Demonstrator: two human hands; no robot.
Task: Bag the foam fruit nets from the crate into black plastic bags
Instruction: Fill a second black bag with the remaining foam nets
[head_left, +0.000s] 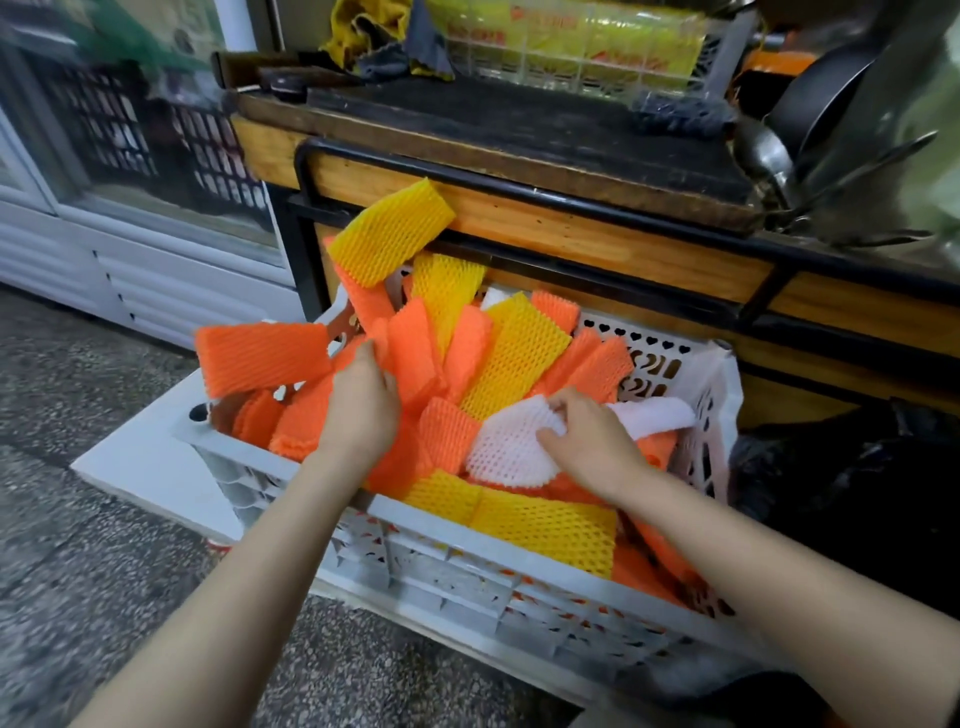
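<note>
Foam nets (519, 353) fill the crate (441, 566), bag (841, 478) to its right.

Under you is a speckled grey stone floor (78, 545). A flat white board (150, 467) lies on it at a slant, and the white plastic crate (441, 525) stands on that board, leaving the board's left corner bare. Just right of the crate, a crumpled black plastic bag (841, 483) sits low against the wooden counter (519, 208), which stands behind the crate. At your far left, a white display cabinet (156, 280) stands on the floor.

Bare: left hand (363, 410), right hand (592, 448), forearms (244, 566)
</note>
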